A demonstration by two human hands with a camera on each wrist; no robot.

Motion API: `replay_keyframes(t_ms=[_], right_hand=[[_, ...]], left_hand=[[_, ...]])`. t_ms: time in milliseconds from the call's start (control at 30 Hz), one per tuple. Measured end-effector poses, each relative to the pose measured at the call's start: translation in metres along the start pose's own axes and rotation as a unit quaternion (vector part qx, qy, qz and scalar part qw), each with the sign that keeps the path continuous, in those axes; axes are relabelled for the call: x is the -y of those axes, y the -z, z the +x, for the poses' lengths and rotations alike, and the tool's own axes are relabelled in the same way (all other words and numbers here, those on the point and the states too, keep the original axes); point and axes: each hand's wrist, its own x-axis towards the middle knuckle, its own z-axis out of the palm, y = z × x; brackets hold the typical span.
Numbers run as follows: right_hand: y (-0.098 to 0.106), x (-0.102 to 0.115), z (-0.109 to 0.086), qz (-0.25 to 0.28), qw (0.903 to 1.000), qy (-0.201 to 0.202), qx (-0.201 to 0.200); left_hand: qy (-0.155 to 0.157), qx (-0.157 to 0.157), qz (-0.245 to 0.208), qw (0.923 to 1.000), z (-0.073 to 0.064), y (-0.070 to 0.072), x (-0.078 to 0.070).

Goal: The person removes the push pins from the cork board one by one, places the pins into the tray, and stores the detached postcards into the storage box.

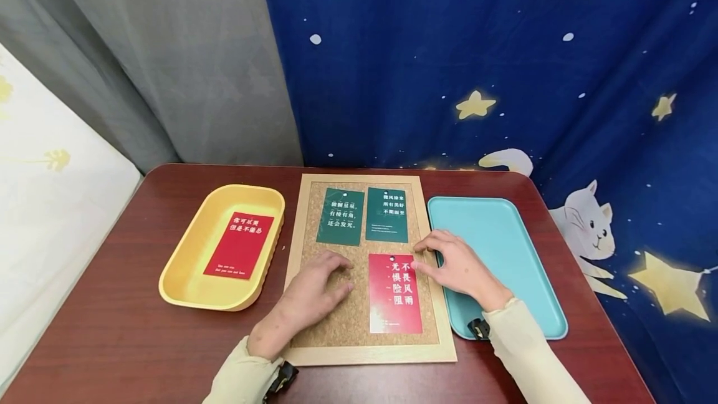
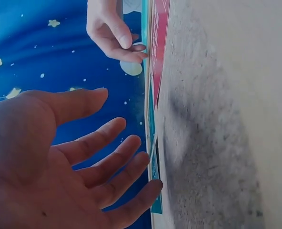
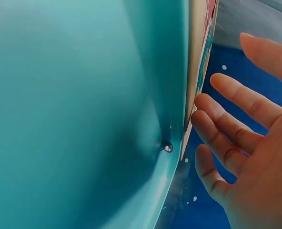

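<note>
A framed cork board (image 1: 342, 329) lies on the table with two green cards, the left green card (image 1: 340, 217) and the right green card (image 1: 387, 216), in its upper half. A red card (image 1: 394, 304) with white characters lies lower right on the board. Each card has a small dark pin at its top. My left hand (image 1: 318, 285) hovers over the board's left side, left of the red card, its fingers loosely spread and holding nothing. At the red card's upper right edge is my right hand (image 1: 454, 264), fingers relaxed and apart; the right wrist view shows its palm bare.
Left of the board, a yellow tray (image 1: 185, 248) contains another red card (image 1: 239, 246). A turquoise tray (image 1: 521, 267) stands to the right, partly under my right hand and sleeve, with a small dark shiny pin (image 3: 167, 146) at its edge. Curtains hang behind the table (image 1: 112, 279).
</note>
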Motion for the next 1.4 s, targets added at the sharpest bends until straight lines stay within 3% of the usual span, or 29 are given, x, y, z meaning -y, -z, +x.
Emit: replay_keyframes(t_ms=[467,733,900,1400], right_hand=[[-0.004,0.007,0.001,0.007,0.9996,0.016,0.021],[-0.007,0.011,0.000,0.004,0.9994,0.018,0.029],[-0.008,0.013,0.002,0.010,0.9991,0.026,0.032],[-0.009,0.017,0.005,0.023,0.9986,0.026,0.040]], left_hand=[[-0.029,0.019,0.024,0.9991,0.002,-0.015,-0.004],[-0.038,0.055,0.043,0.9969,0.003,-0.021,-0.010],[-0.054,0.070,0.065,0.9940,0.004,-0.026,-0.012],[-0.060,0.118,0.153,0.9793,-0.001,-0.035,-0.012]])
